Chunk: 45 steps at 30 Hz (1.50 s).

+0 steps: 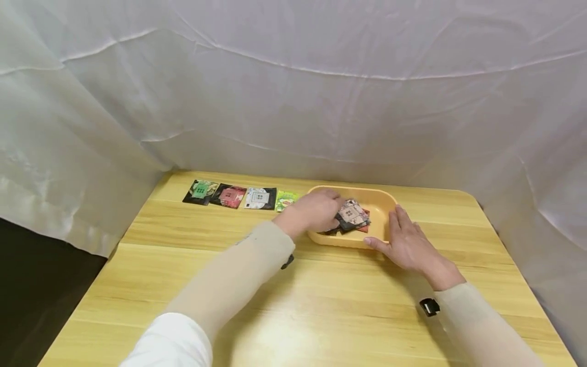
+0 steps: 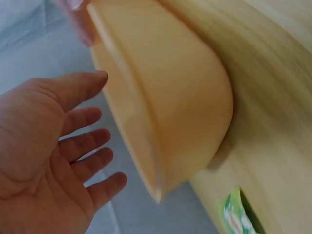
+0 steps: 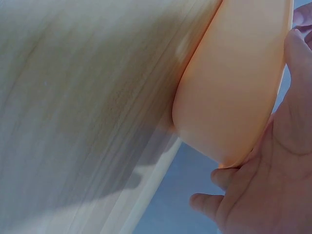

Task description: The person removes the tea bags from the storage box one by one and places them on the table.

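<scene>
A yellow-orange plastic basin (image 1: 378,200) holds a small pile of flat tea sachets (image 1: 352,216), the top one dark with a pinkish label. My left hand (image 1: 318,209) reaches over the left end of the basin, close to the pile. In the left wrist view, the left hand (image 2: 46,141) has loosely bent, spread fingers and nothing between them. My right hand (image 1: 408,242) rests against the basin's right end, fingers fairly straight along the side and thumb at the front rim. From the right wrist, the right hand (image 3: 273,146) shows against the basin's corner.
Left of the basin lies a row of sachets: a green-labelled one (image 1: 201,190), a red-labelled one (image 1: 229,195), a white-and-black one (image 1: 260,198) and a bright green-yellow one (image 1: 285,199). They lie on a wooden table (image 1: 293,300). Pale curtains (image 1: 293,102) hang behind and beside it.
</scene>
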{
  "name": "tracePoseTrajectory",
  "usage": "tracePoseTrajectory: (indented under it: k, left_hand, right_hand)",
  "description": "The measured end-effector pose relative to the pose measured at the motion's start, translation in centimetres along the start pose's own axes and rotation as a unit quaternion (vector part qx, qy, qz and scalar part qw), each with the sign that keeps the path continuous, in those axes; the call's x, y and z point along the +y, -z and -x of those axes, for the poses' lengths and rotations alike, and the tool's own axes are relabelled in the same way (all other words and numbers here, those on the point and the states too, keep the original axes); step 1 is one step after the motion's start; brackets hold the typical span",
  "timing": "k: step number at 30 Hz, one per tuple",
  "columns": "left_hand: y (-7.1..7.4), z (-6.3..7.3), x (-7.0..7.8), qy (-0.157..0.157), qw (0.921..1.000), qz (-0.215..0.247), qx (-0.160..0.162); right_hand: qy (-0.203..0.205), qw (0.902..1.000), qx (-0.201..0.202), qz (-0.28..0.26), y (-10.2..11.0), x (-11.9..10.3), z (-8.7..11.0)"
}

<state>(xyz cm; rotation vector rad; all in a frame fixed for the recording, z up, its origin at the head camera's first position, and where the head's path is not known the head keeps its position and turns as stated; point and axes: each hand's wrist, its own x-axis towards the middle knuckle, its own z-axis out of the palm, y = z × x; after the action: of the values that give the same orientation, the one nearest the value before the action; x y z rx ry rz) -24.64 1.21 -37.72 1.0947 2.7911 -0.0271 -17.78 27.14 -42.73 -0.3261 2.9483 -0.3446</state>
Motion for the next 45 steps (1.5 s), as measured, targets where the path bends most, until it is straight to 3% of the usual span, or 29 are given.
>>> tracePoseTrajectory:
  k: [4,12,18,23,28,33,38,45]
  left_hand:
    - [-1.0,-1.6,0.9,-0.007,0.9996,0.015,-0.024]
    - [-2.2,-3.4,1.9,0.031,0.9934,0.073,-0.083]
    - [-2.7,-3.4,2.5,0.034,0.9897,0.071,-0.119]
    - [-1.9,-2.8,3.6,0.057,0.9874,0.051,-0.138]
    - [-0.6,-2.2,4.3,0.072,0.9897,-0.005,-0.124]
    - [-0.3,-2.3,3.7,0.049,0.9954,-0.010,-0.081]
    - [-0.5,-2.7,3.0,-0.002,0.9952,-0.006,-0.098]
    - [-1.0,-3.4,2.8,-0.008,0.9949,-0.032,-0.095]
  right_hand:
    - [0.003,1.0000,-0.001,-0.005,0.0,0.0,0.0]
    - [0.005,1.0000,0.006,-0.001,0.0,0.0,0.1]
    - [-0.001,0.9999,0.004,0.013,0.1,0.1,0.4]
    - [0.002,0.9997,0.004,0.024,0.1,0.3,0.5]
    - [0.006,0.9997,0.008,0.023,-0.1,0.5,0.5]
    - [0.006,0.9998,0.008,0.019,-0.1,0.4,0.4]
    - [0.005,0.9997,0.006,0.022,0.0,0.4,0.4]
    - [0.003,0.9997,0.009,0.020,-0.1,0.4,0.4]
